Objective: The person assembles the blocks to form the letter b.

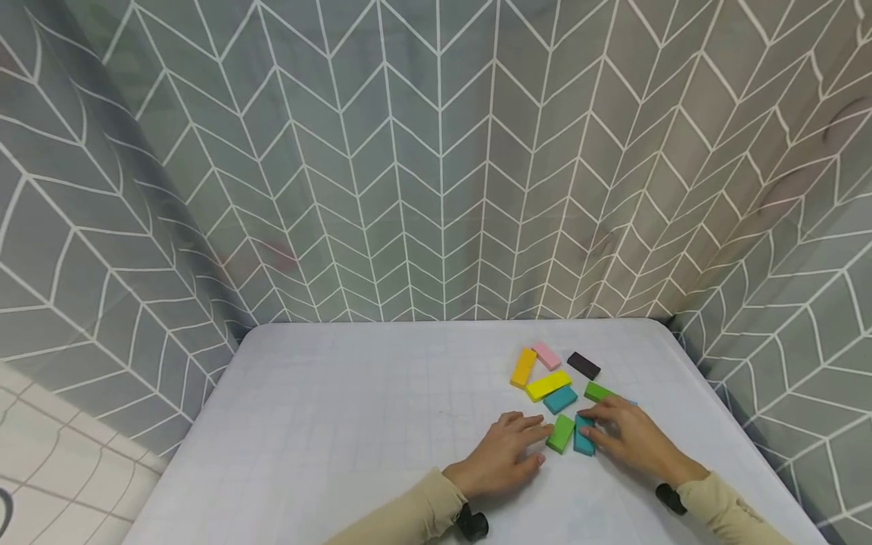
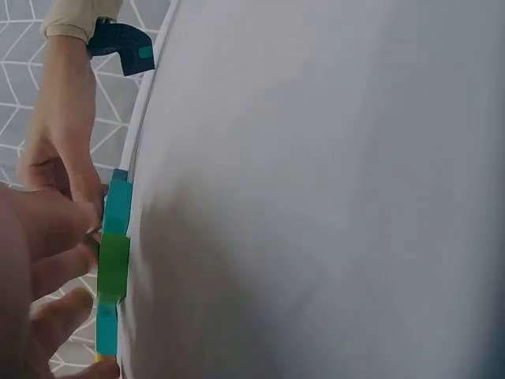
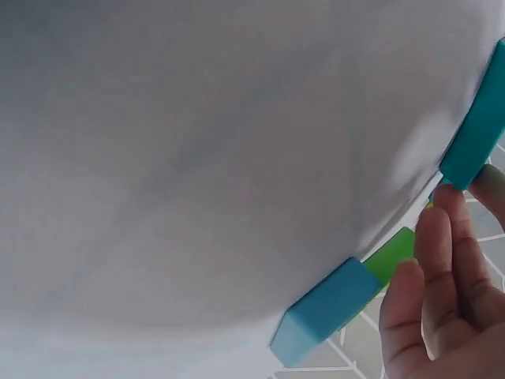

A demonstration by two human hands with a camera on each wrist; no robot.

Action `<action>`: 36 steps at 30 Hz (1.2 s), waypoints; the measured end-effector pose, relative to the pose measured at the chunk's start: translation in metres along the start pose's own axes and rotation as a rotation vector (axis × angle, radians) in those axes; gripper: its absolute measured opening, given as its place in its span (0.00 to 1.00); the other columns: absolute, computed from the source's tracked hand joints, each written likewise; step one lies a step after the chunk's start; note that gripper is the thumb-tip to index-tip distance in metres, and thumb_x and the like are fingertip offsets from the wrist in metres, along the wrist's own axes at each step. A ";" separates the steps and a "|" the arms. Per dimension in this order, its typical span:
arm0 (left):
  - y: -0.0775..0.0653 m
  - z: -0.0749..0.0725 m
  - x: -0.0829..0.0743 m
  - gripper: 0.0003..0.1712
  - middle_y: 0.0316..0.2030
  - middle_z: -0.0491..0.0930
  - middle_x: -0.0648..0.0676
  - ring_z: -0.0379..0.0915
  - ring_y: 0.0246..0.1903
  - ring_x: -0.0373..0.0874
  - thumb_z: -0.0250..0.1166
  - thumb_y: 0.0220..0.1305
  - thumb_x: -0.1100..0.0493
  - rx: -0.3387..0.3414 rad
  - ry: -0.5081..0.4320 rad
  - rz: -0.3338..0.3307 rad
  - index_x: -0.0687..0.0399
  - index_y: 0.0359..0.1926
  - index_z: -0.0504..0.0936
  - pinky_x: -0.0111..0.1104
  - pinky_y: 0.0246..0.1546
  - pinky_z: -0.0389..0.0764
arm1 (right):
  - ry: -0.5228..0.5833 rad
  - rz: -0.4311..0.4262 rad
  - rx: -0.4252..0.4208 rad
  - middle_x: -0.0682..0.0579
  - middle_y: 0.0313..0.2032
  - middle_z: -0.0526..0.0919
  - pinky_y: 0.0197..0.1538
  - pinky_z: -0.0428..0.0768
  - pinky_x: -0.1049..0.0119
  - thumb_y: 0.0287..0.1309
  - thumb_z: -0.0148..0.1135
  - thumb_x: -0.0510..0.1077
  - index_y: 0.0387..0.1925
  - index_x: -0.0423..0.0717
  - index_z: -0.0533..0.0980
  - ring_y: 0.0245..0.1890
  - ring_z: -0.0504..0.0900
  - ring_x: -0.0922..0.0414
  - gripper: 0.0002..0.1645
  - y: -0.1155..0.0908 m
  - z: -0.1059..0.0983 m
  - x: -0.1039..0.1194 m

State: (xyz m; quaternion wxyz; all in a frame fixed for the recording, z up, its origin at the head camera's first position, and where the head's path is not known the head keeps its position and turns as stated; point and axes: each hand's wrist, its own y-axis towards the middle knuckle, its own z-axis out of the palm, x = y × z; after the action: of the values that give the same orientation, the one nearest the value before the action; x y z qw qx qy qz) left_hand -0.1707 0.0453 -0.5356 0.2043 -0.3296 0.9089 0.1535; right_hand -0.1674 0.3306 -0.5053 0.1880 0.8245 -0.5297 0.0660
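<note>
On the white tabletop point(image 1: 341, 424), the right hand point(image 1: 636, 437) pinches a teal rectangular block point(image 1: 583, 443) — just beside a bright-green rectangular block point(image 1: 561, 434) (the left hand point(image 1: 502, 454), fingers loosely spread, is next to it) — near other coloured blocks point(image 1: 547, 385).

On my feed the left sleeve point(image 1: 415, 509) is beige and creased, and the right sleeve point(image 1: 722, 503) matches, with a small darker marking point(image 1: 748, 509) I can't read. Next to the cuffs I see a black left wrist unit point(image 1: 471, 522), rounded at its end, and a dark, angular right wrist unit point(image 2: 122, 43) bearing a small green patch point(image 2: 145, 52).
</note>
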 end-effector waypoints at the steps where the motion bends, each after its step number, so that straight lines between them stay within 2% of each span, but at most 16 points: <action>1: 0.003 0.001 -0.002 0.28 0.78 0.68 0.48 0.63 0.76 0.56 0.58 0.81 0.48 0.020 0.011 0.019 0.41 0.78 0.72 0.52 0.72 0.73 | 0.001 0.007 0.013 0.59 0.45 0.84 0.49 0.86 0.54 0.62 0.77 0.54 0.51 0.51 0.90 0.45 0.83 0.58 0.19 -0.001 -0.001 0.001; 5: 0.013 0.001 -0.009 0.27 0.80 0.65 0.45 0.62 0.78 0.57 0.58 0.82 0.47 0.088 0.084 0.065 0.39 0.76 0.74 0.50 0.71 0.73 | 0.005 0.027 0.077 0.61 0.47 0.80 0.46 0.82 0.61 0.61 0.75 0.63 0.58 0.49 0.87 0.45 0.77 0.63 0.31 -0.005 -0.005 0.004; 10: 0.013 -0.007 -0.012 0.25 0.79 0.66 0.41 0.65 0.77 0.52 0.59 0.81 0.48 0.112 0.170 0.058 0.35 0.74 0.76 0.47 0.69 0.75 | 0.021 0.024 0.096 0.61 0.47 0.78 0.47 0.80 0.61 0.58 0.78 0.62 0.61 0.47 0.85 0.46 0.74 0.64 0.35 -0.004 -0.006 0.006; 15: 0.005 -0.013 -0.009 0.20 0.74 0.73 0.38 0.73 0.69 0.42 0.65 0.77 0.48 0.074 0.175 0.040 0.32 0.67 0.84 0.39 0.60 0.80 | 0.078 0.004 0.113 0.61 0.46 0.79 0.45 0.78 0.65 0.57 0.79 0.60 0.59 0.46 0.86 0.44 0.73 0.67 0.34 -0.003 -0.004 0.008; 21: -0.008 -0.020 -0.002 0.15 0.66 0.80 0.35 0.78 0.58 0.35 0.73 0.70 0.48 0.024 0.148 0.000 0.30 0.56 0.90 0.32 0.47 0.79 | 0.167 -0.045 0.136 0.58 0.45 0.81 0.38 0.72 0.70 0.58 0.79 0.59 0.58 0.43 0.87 0.39 0.70 0.68 0.33 0.002 -0.001 0.014; 26: -0.024 -0.025 0.002 0.14 0.64 0.82 0.34 0.79 0.54 0.35 0.77 0.65 0.51 -0.010 0.112 -0.063 0.31 0.52 0.92 0.31 0.44 0.76 | 0.206 -0.048 0.130 0.58 0.43 0.81 0.35 0.71 0.72 0.56 0.80 0.58 0.57 0.41 0.87 0.35 0.70 0.69 0.33 0.008 0.002 0.023; 30: -0.037 -0.025 0.004 0.13 0.62 0.83 0.34 0.79 0.54 0.35 0.78 0.64 0.51 -0.057 0.103 -0.099 0.31 0.50 0.93 0.31 0.44 0.74 | 0.188 -0.047 0.115 0.59 0.43 0.82 0.34 0.73 0.72 0.55 0.80 0.59 0.56 0.41 0.87 0.34 0.71 0.71 0.34 0.014 0.006 0.030; 36: -0.057 -0.030 0.005 0.12 0.58 0.86 0.35 0.80 0.49 0.35 0.80 0.60 0.52 -0.106 0.153 -0.127 0.31 0.45 0.94 0.28 0.40 0.71 | 0.153 -0.084 0.116 0.59 0.42 0.83 0.34 0.72 0.72 0.58 0.77 0.62 0.58 0.42 0.86 0.33 0.69 0.71 0.35 0.024 0.016 0.040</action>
State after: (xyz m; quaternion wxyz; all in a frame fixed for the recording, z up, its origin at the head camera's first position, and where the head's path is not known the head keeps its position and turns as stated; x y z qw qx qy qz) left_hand -0.1453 -0.0118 -0.5199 0.1259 -0.4075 0.8898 0.1623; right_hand -0.1733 0.2820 -0.5021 0.1824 0.8480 -0.4740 0.1515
